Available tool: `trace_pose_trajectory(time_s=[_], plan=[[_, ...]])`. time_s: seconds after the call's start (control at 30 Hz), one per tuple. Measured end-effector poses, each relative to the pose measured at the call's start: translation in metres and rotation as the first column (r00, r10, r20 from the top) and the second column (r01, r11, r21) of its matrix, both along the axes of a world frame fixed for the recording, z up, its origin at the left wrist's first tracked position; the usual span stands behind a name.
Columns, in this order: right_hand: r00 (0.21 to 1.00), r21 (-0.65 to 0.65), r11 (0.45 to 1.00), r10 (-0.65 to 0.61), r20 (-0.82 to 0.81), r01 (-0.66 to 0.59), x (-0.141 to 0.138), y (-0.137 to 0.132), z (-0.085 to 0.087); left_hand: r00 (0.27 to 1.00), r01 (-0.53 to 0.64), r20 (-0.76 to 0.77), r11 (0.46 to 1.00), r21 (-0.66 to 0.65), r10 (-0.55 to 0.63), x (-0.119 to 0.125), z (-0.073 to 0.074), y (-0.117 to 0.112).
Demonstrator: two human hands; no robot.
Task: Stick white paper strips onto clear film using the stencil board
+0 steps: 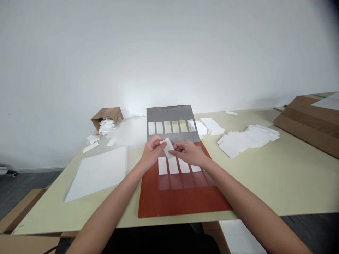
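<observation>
**White piece pinched between two hands over the rust-red board**

The left hand point(153, 151) has thumb and fingers closed on the upper left of a small white piece point(167, 149), above the far half of the rust-red board point(172, 204); the right hand point(186, 152) pinches its right edge, fingers curled tight. Uneven pulling could crease or tear it — and a dropped wrist could nudge the white rectangles point(162, 166) on the board out of line.

Left of the board lies a smooth, flat white panel point(99, 173); behind the board, a dull grey plate point(169, 114) with rectangular cut-outs; to its right, fanned thin white sheets point(249, 139) — probably paper or card.
</observation>
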State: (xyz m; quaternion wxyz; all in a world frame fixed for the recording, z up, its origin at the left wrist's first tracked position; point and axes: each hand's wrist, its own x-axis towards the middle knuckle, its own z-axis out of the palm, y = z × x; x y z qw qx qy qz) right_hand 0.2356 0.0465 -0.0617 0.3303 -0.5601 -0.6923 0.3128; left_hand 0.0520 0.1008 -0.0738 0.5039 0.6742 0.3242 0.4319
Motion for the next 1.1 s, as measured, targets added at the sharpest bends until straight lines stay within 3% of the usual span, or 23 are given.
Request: trace_pose_trajectory(time_s=[0.1, 0.23, 0.33, 0.4, 0.5, 0.57, 0.63, 0.7, 0.77, 0.83, 0.9, 0.97, 1.1], plan=[[0.995, -0.014, 0.998, -0.068, 0.067, 0.069, 0.026, 0.003, -0.009, 0.996, 0.031, -0.082, 0.999, 0.012, -0.03, -0.001, -0.001, -0.006], [0.919, -0.012, 0.945, -0.315, 0.235, 0.327, 0.09, 0.002, -0.014, 0.935, -0.004, -0.349, 0.987, 0.163, 0.061, -0.019, -0.009, -0.002], [0.758, -0.008, 0.828, -0.509, 0.409, 0.56, 0.146, -0.011, -0.011, 0.871, 0.06, -0.481, 0.951, 0.302, 0.098, -0.036, -0.024, 0.005], [0.659, -0.042, 0.748, -0.556, 0.507, 0.663, 0.174, -0.02, -0.009, 0.806, 0.088, -0.56, 0.896, 0.436, 0.194, -0.043, -0.034, 0.006], [0.492, -0.028, 0.612, -0.606, 0.625, 0.79, 0.191, -0.029, -0.01, 0.726, 0.138, -0.614, 0.809, 0.571, 0.31, -0.044, -0.042, 0.005], [0.427, 0.023, 0.578, -0.628, 0.651, 0.816, 0.189, -0.029, -0.013, 0.718, 0.166, -0.612, 0.772, 0.614, 0.332, -0.043, -0.043, 0.003], [0.474, 0.058, 0.637, -0.628, 0.617, 0.769, 0.178, -0.025, -0.017, 0.732, 0.178, -0.597, 0.754, 0.633, 0.329, -0.041, -0.044, 0.003], [0.621, 0.078, 0.763, -0.577, 0.53, 0.642, 0.16, -0.02, -0.018, 0.751, 0.173, -0.582, 0.757, 0.63, 0.313, -0.041, -0.045, 0.004], [0.805, 0.087, 0.895, -0.434, 0.406, 0.438, 0.136, -0.015, -0.017, 0.768, 0.161, -0.573, 0.78, 0.605, 0.286, -0.042, -0.046, 0.004], [0.933, 0.058, 0.978, -0.208, 0.295, 0.2, 0.106, -0.011, -0.012, 0.776, 0.158, -0.574, 0.802, 0.576, 0.26, -0.043, -0.047, 0.004], [0.964, 0.048, 0.999, -0.013, 0.267, 0.001, 0.075, -0.008, -0.007, 0.776, 0.168, -0.58, 0.805, 0.569, 0.247, -0.044, -0.047, 0.002], [0.944, 0.068, 0.985, 0.134, 0.303, -0.161, 0.047, -0.005, -0.006, 0.773, 0.164, -0.581, 0.804, 0.571, 0.255, -0.045, -0.047, 0.001], [0.865, 0.138, 0.934, 0.24, 0.442, -0.33, 0.012, 0.002, -0.017, 0.76, 0.144, -0.592, 0.817, 0.558, 0.269, -0.046, -0.047, 0.0]])
